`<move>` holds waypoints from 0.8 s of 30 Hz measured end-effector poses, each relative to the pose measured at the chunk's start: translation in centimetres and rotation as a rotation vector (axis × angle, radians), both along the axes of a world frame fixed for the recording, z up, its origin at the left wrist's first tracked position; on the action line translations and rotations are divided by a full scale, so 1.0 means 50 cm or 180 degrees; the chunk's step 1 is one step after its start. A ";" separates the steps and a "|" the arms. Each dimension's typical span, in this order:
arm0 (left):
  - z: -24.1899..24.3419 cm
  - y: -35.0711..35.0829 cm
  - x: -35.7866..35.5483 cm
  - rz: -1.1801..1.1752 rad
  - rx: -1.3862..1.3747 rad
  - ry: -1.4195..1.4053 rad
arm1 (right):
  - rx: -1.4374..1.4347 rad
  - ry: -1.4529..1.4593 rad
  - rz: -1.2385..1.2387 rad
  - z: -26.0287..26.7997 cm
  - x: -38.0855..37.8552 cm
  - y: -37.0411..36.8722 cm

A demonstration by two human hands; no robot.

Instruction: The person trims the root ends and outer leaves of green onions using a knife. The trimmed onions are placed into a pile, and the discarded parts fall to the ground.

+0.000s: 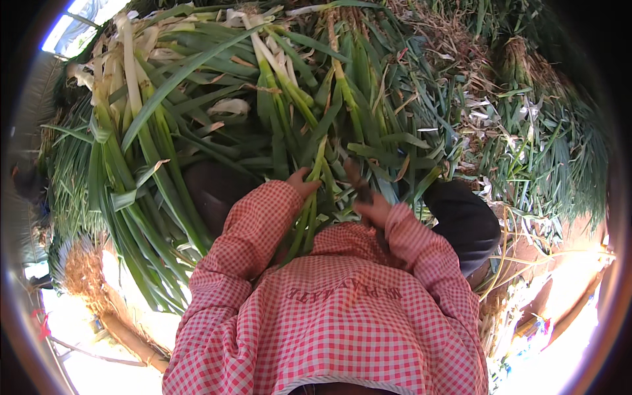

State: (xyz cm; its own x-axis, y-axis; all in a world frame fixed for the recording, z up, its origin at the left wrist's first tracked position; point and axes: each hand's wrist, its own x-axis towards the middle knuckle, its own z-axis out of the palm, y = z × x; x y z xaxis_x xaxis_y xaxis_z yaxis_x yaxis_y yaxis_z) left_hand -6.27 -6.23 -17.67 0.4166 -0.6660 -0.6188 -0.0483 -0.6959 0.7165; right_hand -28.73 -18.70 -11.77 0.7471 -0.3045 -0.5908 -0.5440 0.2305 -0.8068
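Note:
My left hand (302, 182) is closed around the leafy part of a green onion stalk (316, 165), whose leaves hang down over the checked apron. A short distance to the right, my right hand (376, 208) grips a dark, rusty-looking blade tool (359, 183), probably a knife. Motion blur hides its exact shape. The tool's upper end points away from me, near the stalk without plainly touching it. Beyond both hands lie loose long green onions (281, 74) with pale stems. A thicker pile of pale-stemmed green onions (131, 98) drapes past my left knee.
Dry roots and peeled scraps (456, 44) cover the heap at the upper right. Bundled green leaves (558, 148) stand along the right side. Yellow strings (508, 252) trail beside my right knee (464, 222). At the lower left is a straw-coloured brush-like bundle (81, 266).

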 end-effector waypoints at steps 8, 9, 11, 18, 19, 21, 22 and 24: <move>0.072 0.014 -0.001 -0.0030 0.0418 0.0100 | -0.0464 -0.0507 0.0310 0.043 -0.040 0.072; 0.079 0.016 -0.007 -0.0144 0.0502 -0.0067 | -0.0367 -0.0456 0.0353 0.062 -0.041 0.079; 0.093 0.024 -0.014 -0.0107 0.0596 -0.0128 | -0.0076 -0.0281 0.0325 0.052 -0.028 0.085; 0.090 0.045 -0.055 0.0828 0.0001 0.0998 | 0.0910 0.0173 -0.0917 -0.051 0.162 -0.093; 0.094 0.053 -0.057 0.0810 -0.0050 0.1043 | 0.1070 0.0177 -0.0995 -0.058 0.170 -0.113; 0.099 0.065 -0.048 0.0573 -0.0170 0.1117 | 0.1083 0.0180 -0.0789 -0.057 0.158 -0.125; 0.099 0.080 -0.040 0.0425 -0.0151 0.1150 | 0.0952 0.0184 -0.0488 -0.043 0.134 -0.106; 0.111 0.100 -0.041 0.0237 -0.0091 0.1091 | 0.0725 0.0062 -0.0168 -0.017 0.060 -0.049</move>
State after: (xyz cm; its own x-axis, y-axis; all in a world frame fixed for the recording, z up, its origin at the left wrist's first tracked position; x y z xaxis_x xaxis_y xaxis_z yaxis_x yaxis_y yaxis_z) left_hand -8.34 -1.22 -12.12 0.2358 -0.6607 -0.7127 0.2485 -0.6680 0.7015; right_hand -25.76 -21.16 -12.63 0.7215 -0.1998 -0.6630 -0.5414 0.4340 -0.7201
